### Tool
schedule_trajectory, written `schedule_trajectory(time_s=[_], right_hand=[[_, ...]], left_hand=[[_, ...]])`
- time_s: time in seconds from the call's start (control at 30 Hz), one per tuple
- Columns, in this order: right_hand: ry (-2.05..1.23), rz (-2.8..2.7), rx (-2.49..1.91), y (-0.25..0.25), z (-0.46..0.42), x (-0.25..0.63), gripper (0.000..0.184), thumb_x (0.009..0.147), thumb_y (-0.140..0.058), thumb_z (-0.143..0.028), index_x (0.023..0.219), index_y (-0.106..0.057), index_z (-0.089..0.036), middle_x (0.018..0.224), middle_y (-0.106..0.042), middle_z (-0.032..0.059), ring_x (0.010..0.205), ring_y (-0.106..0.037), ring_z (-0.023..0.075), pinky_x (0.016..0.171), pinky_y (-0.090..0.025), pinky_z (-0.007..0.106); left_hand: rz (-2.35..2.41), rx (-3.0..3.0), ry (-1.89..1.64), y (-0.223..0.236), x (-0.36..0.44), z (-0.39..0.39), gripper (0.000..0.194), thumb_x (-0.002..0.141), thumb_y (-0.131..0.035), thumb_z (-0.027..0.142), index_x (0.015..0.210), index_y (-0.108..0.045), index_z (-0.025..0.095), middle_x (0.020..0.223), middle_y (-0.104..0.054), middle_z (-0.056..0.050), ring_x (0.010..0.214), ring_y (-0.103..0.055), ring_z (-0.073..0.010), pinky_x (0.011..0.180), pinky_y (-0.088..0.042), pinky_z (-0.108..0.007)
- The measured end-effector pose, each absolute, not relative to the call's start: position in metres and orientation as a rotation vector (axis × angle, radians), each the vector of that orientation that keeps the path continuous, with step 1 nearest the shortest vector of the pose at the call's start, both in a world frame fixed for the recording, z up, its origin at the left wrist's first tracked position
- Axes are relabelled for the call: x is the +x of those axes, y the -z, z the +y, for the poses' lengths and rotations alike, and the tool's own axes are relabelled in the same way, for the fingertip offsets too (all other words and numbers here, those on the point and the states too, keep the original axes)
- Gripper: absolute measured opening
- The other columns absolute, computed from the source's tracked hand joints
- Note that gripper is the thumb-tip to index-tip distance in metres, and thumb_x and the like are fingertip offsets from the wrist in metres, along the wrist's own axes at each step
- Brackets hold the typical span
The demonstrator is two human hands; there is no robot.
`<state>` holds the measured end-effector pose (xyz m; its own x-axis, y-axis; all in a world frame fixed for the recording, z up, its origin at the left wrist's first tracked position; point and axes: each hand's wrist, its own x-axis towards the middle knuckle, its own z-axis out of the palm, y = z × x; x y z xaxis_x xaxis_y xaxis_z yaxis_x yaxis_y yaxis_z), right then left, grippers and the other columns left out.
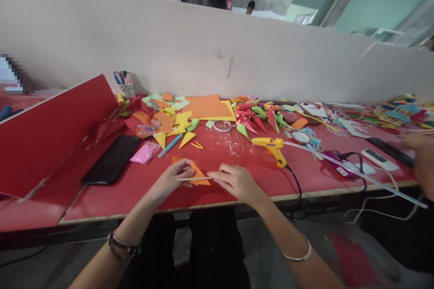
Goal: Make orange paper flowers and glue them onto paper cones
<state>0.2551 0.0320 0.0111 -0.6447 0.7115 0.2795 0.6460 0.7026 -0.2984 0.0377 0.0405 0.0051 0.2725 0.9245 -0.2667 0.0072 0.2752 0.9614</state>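
My left hand (174, 177) and my right hand (233, 180) meet near the front edge of the red table (135, 194). Between them they pinch a thin wooden stick (194, 179) that lies across an orange paper triangle (200, 175). The left hand's fingers are closed on the stick's left end and press the paper. The right hand's fingertips are closed on the stick's right end. Both hands rest on the tabletop.
A yellow glue gun (271, 146) with a black cord stands right of my hands. A black phone (111, 159) and a pink packet (144, 153) lie left. Paper cones, cut triangles and an orange sheet (206, 107) crowd the back. Another person's hand (422, 162) is at the right.
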Motion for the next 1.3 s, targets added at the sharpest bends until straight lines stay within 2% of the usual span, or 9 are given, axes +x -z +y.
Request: schedule_trajectory(time_s=[0.23, 0.37, 0.5, 0.73, 0.83, 0.93, 1.1, 1.3], right_hand=[[0.014, -2.594, -1.071, -0.012, 0.038, 0.256, 0.031, 0.090, -0.033, -0.029, 0.111, -0.056, -0.028, 0.074, -0.053, 0.0015, 0.067, -0.048, 0.0092, 0.060, -0.033, 0.021], [0.188, -2.637, -1.069, -0.012, 0.041, 0.255, 0.029, 0.089, -0.035, -0.026, 0.110, -0.056, -0.027, 0.074, -0.052, 0.0019, 0.064, -0.046, 0.0105, 0.058, -0.031, 0.023], [0.215, -2.622, -1.125, -0.013, 0.042, 0.251, 0.028, 0.089, -0.035, -0.026, 0.107, -0.057, -0.027, 0.072, -0.051, 0.0014, 0.063, -0.046, 0.0110, 0.058, -0.030, 0.023], [0.191, -2.597, -1.096, -0.014, 0.039, 0.246, 0.029, 0.090, -0.033, -0.027, 0.098, -0.061, -0.022, 0.073, -0.054, 0.0031, 0.066, -0.049, 0.0116, 0.061, -0.033, 0.024], [0.228, -2.597, -1.093, -0.010, 0.039, 0.243, 0.032, 0.090, -0.032, -0.029, 0.108, -0.055, -0.017, 0.077, -0.057, 0.0058, 0.068, -0.052, 0.0132, 0.062, -0.035, 0.025], [0.231, -2.634, -1.144, -0.007, 0.041, 0.241, 0.036, 0.090, -0.033, -0.029, 0.117, -0.049, -0.012, 0.078, -0.059, 0.0078, 0.068, -0.055, 0.0145, 0.059, -0.037, 0.025], [0.132, -2.685, -1.190, -0.011, 0.044, 0.240, 0.033, 0.090, -0.033, -0.032, 0.112, -0.051, -0.016, 0.080, -0.059, 0.0070, 0.067, -0.057, 0.0138, 0.056, -0.038, 0.023], [0.194, -2.709, -1.228, -0.019, 0.046, 0.238, 0.029, 0.090, -0.033, -0.029, 0.106, -0.053, -0.016, 0.082, -0.060, 0.0069, 0.068, -0.057, 0.0149, 0.057, -0.039, 0.025]], left_hand=[[1.020, 0.889, -0.695, -0.012, 0.023, 0.055, 0.033, 0.060, -0.070, 0.030, 0.084, -0.050, 0.018, 0.067, -0.052, 0.006, 0.060, -0.056, -0.0081, 0.066, -0.050, -0.027], [0.937, 1.039, -0.618, -0.017, 0.026, 0.059, 0.028, 0.064, -0.065, 0.030, 0.086, -0.054, 0.017, 0.074, -0.056, 0.003, 0.071, -0.059, -0.0114, 0.075, -0.049, -0.029], [1.001, 1.160, -0.727, -0.016, 0.035, 0.058, 0.023, 0.066, -0.063, 0.032, 0.081, -0.055, 0.016, 0.073, -0.056, 0.002, 0.067, -0.057, -0.0104, 0.072, -0.049, -0.029], [1.231, 1.342, -0.903, -0.008, 0.038, 0.060, 0.029, 0.060, -0.062, 0.029, 0.082, -0.051, 0.014, 0.076, -0.052, 0.001, 0.067, -0.056, -0.0126, 0.063, -0.048, -0.027], [1.256, 1.471, -0.852, -0.010, 0.041, 0.060, 0.021, 0.061, -0.060, 0.027, 0.075, -0.052, 0.014, 0.072, -0.051, 0.002, 0.064, -0.054, -0.0117, 0.059, -0.047, -0.024], [1.145, 1.436, -0.763, -0.014, 0.044, 0.057, 0.017, 0.064, -0.057, 0.029, 0.072, -0.051, 0.015, 0.069, -0.051, 0.003, 0.065, -0.056, -0.0125, 0.062, -0.049, -0.026], [1.077, 1.337, -0.700, -0.019, 0.047, 0.055, 0.020, 0.065, -0.059, 0.032, 0.067, -0.047, 0.016, 0.063, -0.049, 0.005, 0.068, -0.059, -0.0143, 0.071, -0.049, -0.032], [1.047, 1.498, -0.659, -0.021, 0.046, 0.054, 0.022, 0.069, -0.055, 0.034, 0.064, -0.042, 0.017, 0.061, -0.042, 0.006, 0.062, -0.053, -0.0105, 0.063, -0.046, -0.025]])
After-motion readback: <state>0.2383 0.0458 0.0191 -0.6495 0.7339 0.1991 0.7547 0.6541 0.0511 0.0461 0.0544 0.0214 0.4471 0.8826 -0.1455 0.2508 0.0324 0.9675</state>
